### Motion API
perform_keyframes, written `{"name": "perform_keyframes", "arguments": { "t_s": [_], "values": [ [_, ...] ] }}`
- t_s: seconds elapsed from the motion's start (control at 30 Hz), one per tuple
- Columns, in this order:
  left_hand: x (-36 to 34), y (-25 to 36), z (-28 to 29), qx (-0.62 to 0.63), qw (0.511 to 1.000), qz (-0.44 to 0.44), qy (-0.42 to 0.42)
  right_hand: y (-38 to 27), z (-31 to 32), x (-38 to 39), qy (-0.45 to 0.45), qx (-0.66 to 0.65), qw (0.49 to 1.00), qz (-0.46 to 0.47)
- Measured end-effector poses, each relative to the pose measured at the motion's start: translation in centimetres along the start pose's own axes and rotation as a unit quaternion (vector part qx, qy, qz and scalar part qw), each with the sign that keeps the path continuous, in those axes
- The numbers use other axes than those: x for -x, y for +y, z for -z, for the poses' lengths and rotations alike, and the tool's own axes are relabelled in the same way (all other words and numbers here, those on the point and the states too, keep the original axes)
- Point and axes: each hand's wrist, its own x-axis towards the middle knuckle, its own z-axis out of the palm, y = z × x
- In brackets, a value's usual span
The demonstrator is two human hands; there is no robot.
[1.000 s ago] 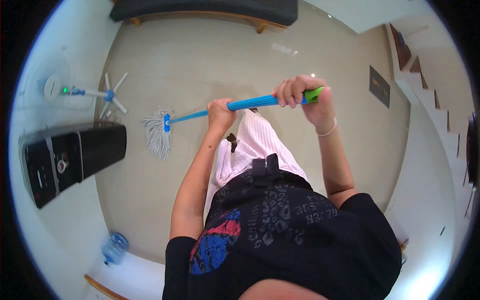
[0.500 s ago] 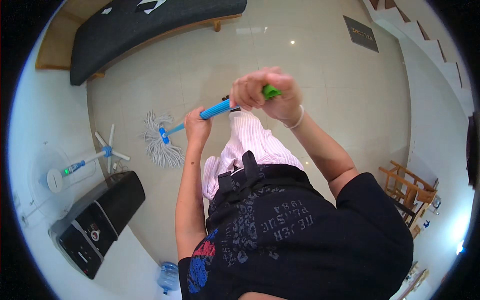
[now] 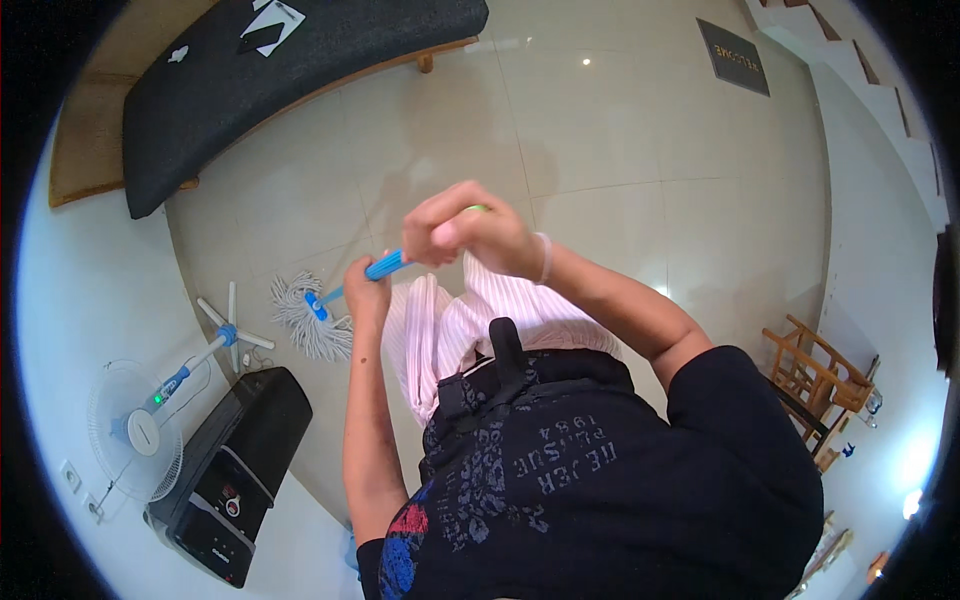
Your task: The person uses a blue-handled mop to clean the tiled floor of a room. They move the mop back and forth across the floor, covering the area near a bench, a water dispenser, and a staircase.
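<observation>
The right hand (image 3: pixel 462 232) and, lower down, the left hand (image 3: pixel 368 291) wrap the blue handle (image 3: pixel 388 264), whose pale mop head (image 3: pixel 318 334) rests on the tiled floor (image 3: pixel 600 130).

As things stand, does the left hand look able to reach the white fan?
Probably not: the left hand grips the blue mop handle, and the white fan stands apart, off to the left.

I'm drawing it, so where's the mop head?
In the head view, the mop head lies on the floor, left of centre, between the fan base and the left hand.
</observation>
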Motion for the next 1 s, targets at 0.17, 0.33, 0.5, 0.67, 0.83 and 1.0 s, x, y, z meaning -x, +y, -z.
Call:
{"name": "perform_keyframes", "arguments": {
  "t_s": [0.17, 0.33, 0.5, 0.67, 0.83, 1.0],
  "values": [
    [-4.9, 8.8, -0.1, 0.092, 0.990, -0.101, -0.028, -7.9, 1.5, -0.9, 0.060, 0.128, 0.986, 0.085],
    [-7.0, 14.8, 1.1, 0.037, 0.969, -0.163, -0.179, -12.7, -0.1, 1.1, 0.101, 0.196, 0.960, 0.172],
    [-9.2, 11.7, 2.9, -0.029, 0.952, -0.139, -0.272, -7.7, -0.5, 0.7, 0.194, 0.144, 0.960, 0.138],
    [-10.7, -3.2, 4.7, -0.096, 0.979, -0.118, -0.132, 4.6, -2.4, -3.2, 0.218, 0.093, 0.971, 0.038],
    [-12.2, -15.6, 11.9, -0.155, 0.987, -0.030, 0.008, 15.5, -8.0, -13.3, 0.099, 0.128, 0.986, -0.035],
    [-11.8, -18.7, 16.5, -0.143, 0.989, -0.019, 0.018, 18.5, -10.7, -16.7, -0.028, 0.205, 0.978, 0.016]
  ]
}}
